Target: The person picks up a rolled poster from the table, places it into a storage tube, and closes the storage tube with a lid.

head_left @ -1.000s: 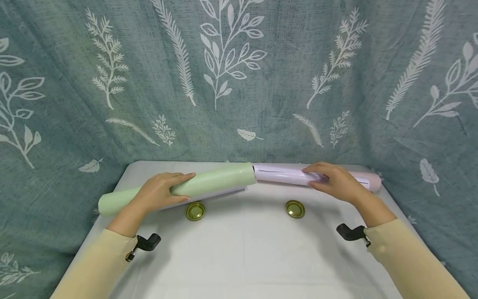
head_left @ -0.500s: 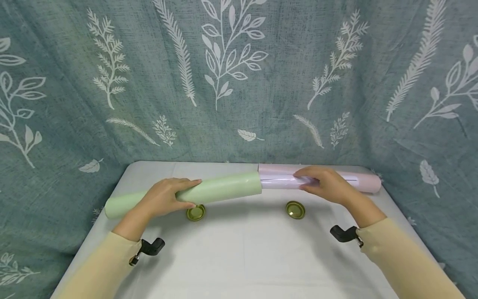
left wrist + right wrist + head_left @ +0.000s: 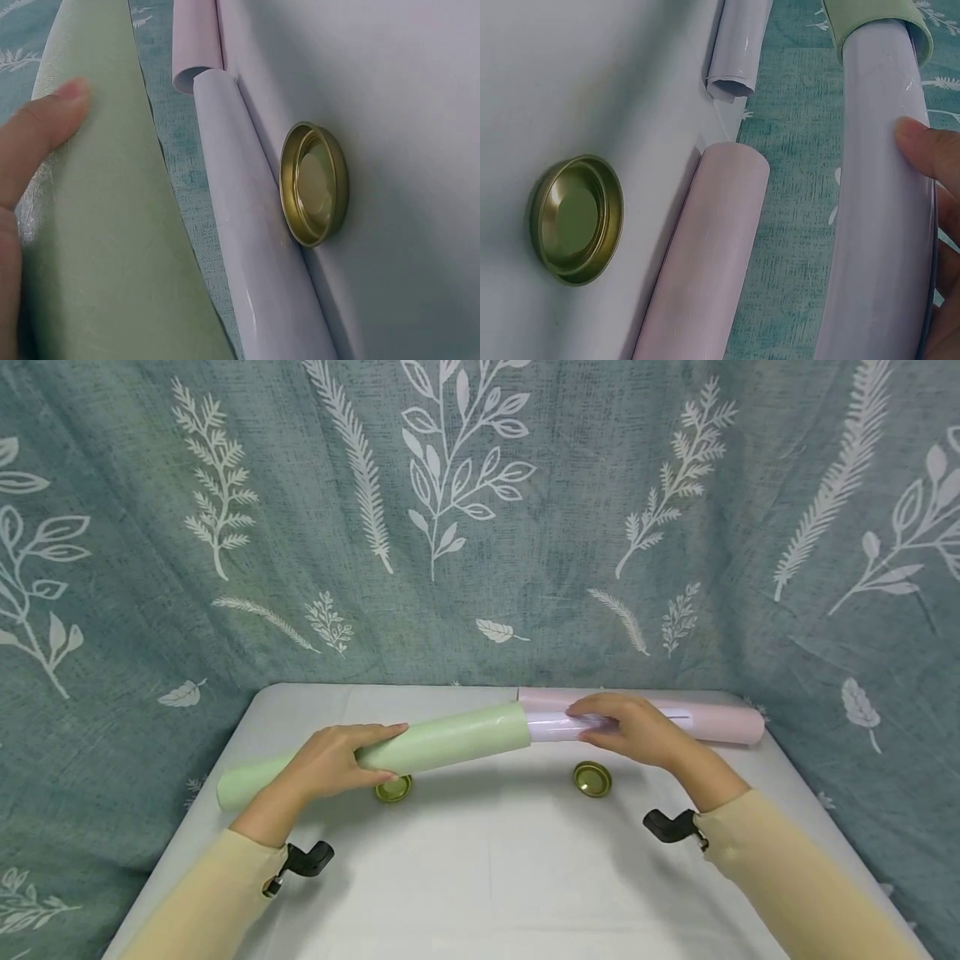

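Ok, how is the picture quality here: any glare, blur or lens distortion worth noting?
Head view: even, soft light, faint shadows under the green roll, wide-angle bending at the table edges. Left wrist view: the left hand is close and soft-focused, the gold lid sharp. Right wrist view: glare streaks on the glossy lilac roll, dim overall.

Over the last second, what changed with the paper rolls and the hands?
The right hand slid leftward along the lilac roll, feeding it deeper into the green roll, which the left hand holds and has carried slightly rightward. The pink roll, both gold lids and the table stayed put.
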`<state>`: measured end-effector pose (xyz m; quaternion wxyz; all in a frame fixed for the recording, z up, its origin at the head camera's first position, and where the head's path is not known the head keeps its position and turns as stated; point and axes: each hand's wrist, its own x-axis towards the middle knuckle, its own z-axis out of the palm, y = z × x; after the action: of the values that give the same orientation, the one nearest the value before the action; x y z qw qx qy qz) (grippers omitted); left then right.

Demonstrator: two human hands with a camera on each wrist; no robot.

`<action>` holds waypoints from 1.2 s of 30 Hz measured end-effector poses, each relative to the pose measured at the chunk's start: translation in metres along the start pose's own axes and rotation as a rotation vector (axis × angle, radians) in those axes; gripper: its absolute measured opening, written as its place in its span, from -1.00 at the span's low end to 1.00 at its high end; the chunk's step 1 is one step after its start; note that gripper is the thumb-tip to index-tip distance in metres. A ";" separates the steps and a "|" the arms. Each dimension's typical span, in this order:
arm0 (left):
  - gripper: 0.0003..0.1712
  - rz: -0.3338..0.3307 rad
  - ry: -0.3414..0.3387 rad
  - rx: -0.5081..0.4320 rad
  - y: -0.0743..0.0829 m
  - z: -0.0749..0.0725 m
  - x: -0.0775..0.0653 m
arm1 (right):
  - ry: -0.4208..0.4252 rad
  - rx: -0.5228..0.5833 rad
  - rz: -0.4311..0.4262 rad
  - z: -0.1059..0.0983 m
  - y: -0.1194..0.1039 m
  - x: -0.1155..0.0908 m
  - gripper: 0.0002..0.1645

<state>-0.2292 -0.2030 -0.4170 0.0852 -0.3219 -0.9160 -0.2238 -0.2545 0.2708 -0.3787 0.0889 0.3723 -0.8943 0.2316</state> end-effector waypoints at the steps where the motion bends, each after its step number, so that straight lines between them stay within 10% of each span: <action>1: -0.17 -0.002 -0.002 0.000 0.000 0.000 0.000 | -0.001 0.006 -0.002 0.001 -0.001 0.001 -0.54; 25: -0.19 -0.036 -0.058 -0.027 0.009 0.005 0.002 | -0.034 -0.001 -0.045 0.026 -0.023 0.016 -0.54; 36: -0.19 -0.035 -0.053 -0.017 0.011 0.004 0.002 | 0.030 -0.003 0.020 0.004 -0.013 0.002 -0.51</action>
<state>-0.2239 -0.1930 -0.4164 0.0541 -0.3124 -0.9214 -0.2246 -0.2461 0.2599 -0.3768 0.1003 0.3596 -0.8970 0.2366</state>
